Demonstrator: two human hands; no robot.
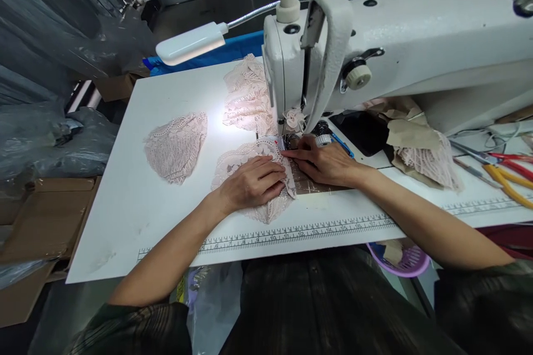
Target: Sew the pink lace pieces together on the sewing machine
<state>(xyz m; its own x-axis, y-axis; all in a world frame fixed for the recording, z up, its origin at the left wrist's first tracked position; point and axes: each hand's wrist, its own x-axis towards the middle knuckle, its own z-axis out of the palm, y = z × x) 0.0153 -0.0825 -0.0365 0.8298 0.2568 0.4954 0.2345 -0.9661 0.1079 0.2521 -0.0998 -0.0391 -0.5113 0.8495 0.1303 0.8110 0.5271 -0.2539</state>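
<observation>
A pale pink lace piece (233,162) lies under the needle area of a white sewing machine (287,66). Flat on that lace rests my left hand (256,182), its fingers stretched out towards the right edge. My right hand (318,160) is just right of the needle, fingertips at the lace edge beside the presser foot; its index finger points left along the fabric. The needle tip and presser foot are partly hidden by the machine head and fingers. Behind, a second lace piece (250,94) reaches under the lamp's light. A third lace piece (177,147) lies further left.
A lamp (191,43) hangs over the table (125,177). To the right lie a dark phone (362,130), fabric scraps (420,138), and scissors with orange handles (510,180). A printed ruler (266,237) runs along the front edge. Cardboard boxes (50,216) stand left, a purple basket (410,263) below.
</observation>
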